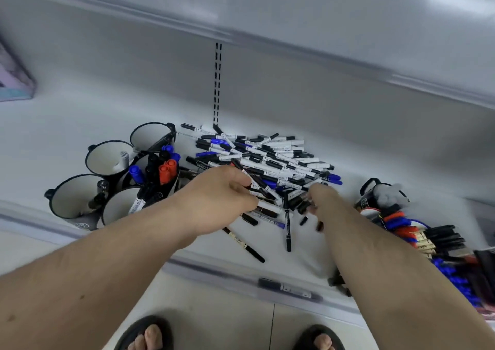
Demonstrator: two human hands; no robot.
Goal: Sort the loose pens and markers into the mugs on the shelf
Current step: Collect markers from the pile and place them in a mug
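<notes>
Two hands reach into the pen pile (267, 159): left hand (222, 197) curls around pens; right hand (320, 197) blurred, grip unclear.

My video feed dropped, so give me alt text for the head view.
Both hands, left hand and right hand, reach into a pile of pens and markers on a white shelf; black mugs stand left, some holding markers.

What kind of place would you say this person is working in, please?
Probably a shop aisle, perhaps stationery or household goods. The white metal shelf has a slotted upright in its back panel, and it carries identical black mugs, a heap of markers and clips.
</notes>
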